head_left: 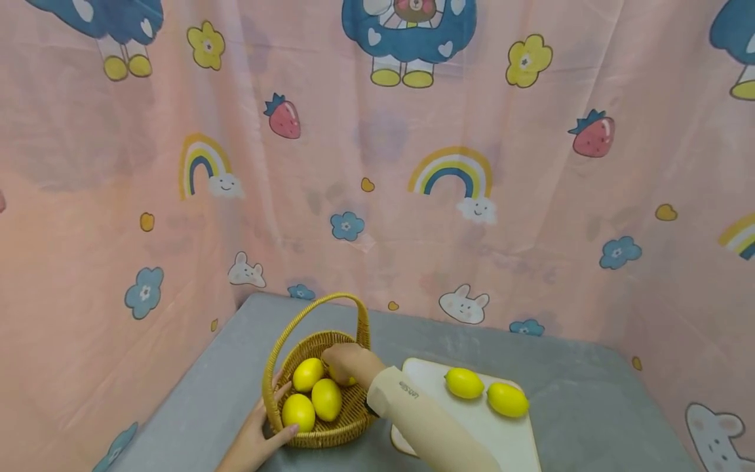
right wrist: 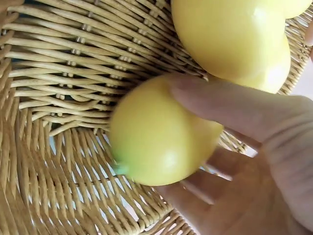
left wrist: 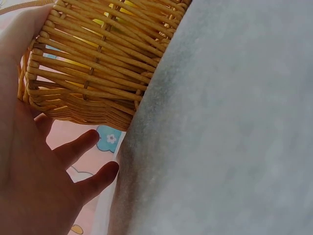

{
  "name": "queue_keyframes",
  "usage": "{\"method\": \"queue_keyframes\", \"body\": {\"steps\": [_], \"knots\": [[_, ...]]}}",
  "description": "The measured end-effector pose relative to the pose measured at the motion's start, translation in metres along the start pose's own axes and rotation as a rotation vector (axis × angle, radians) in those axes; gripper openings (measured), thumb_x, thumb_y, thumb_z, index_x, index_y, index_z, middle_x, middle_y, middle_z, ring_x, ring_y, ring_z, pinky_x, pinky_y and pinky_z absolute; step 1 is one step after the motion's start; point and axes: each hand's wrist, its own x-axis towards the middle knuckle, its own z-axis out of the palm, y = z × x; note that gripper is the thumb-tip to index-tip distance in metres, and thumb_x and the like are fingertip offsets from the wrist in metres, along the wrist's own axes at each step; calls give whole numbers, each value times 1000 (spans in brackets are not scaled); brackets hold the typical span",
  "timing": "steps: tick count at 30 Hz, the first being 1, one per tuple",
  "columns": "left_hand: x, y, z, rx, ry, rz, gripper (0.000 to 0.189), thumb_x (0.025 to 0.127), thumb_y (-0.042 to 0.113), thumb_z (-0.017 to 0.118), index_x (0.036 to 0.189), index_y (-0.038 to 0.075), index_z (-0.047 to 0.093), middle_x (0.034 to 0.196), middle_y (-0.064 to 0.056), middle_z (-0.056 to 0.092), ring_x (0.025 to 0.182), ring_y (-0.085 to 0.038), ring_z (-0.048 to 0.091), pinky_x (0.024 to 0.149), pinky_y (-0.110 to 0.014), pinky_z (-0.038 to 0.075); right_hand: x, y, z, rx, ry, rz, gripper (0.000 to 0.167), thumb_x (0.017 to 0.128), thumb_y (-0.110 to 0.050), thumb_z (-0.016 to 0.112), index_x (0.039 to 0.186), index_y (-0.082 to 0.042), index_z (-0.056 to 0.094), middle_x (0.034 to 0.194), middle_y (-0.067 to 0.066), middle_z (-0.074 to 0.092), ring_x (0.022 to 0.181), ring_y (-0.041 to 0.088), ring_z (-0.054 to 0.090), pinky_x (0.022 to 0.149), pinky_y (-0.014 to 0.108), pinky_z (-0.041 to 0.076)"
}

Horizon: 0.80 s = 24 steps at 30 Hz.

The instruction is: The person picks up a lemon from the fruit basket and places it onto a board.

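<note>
A wicker basket (head_left: 339, 435) with a tall arched handle stands on the grey table, and three yellow lemons (head_left: 326, 399) lie inside it. My right hand (head_left: 352, 362) reaches into the basket's far right part. It holds another lemon (right wrist: 161, 137), greenish at its tip, with the thumb on top and the fingers beneath, against the woven wall. My left hand (head_left: 259, 426) grips the basket's left side, its thumb over the rim. In the left wrist view, the fingers (left wrist: 95, 181) spread along the outside of the weave.
Right of the basket lies a white board (head_left: 427, 377) with a brown edge. Two lemons (head_left: 464, 383) rest on it side by side. The grey table (head_left: 194, 419) is enclosed by a pink patterned curtain (head_left: 377, 262) at the back and sides.
</note>
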Motion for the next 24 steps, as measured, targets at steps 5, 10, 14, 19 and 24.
{"method": "queue_keyframes", "body": {"steps": [5,10,14,19,24], "knots": [[0,0,0,-10,-8,-25,73,93,31,71,155,10,37,166,-13,11,147,-49,12,106,-76,20,-5,2,3,3,-26,6,33,83,8,73,101,-19,64,94,-4,62,78,12,49,67,27,41],[-1,1,1,-15,-5,-14,73,93,29,72,154,8,38,166,-14,11,147,-48,12,106,-76,20,-10,5,-6,-25,-66,-22,32,81,1,79,102,-16,62,95,-3,62,79,11,50,68,26,45],[-1,1,1,-16,-13,-15,73,93,30,71,155,10,37,166,-14,11,147,-49,11,106,-77,19,-18,13,-19,8,-82,-77,36,80,-6,82,112,-14,66,102,-2,63,88,12,56,74,26,50],[-2,1,2,-9,6,10,72,93,29,72,154,9,40,166,-13,12,146,-50,12,104,-78,21,-28,32,-39,89,-105,-155,50,83,-14,82,129,-13,63,123,-1,59,109,14,58,87,27,52],[-2,3,1,0,11,20,72,93,28,72,154,7,39,165,-16,12,146,-51,13,103,-78,22,-41,57,-54,152,-87,-197,47,81,-11,84,125,-8,67,120,2,64,109,17,61,88,25,52]]}}
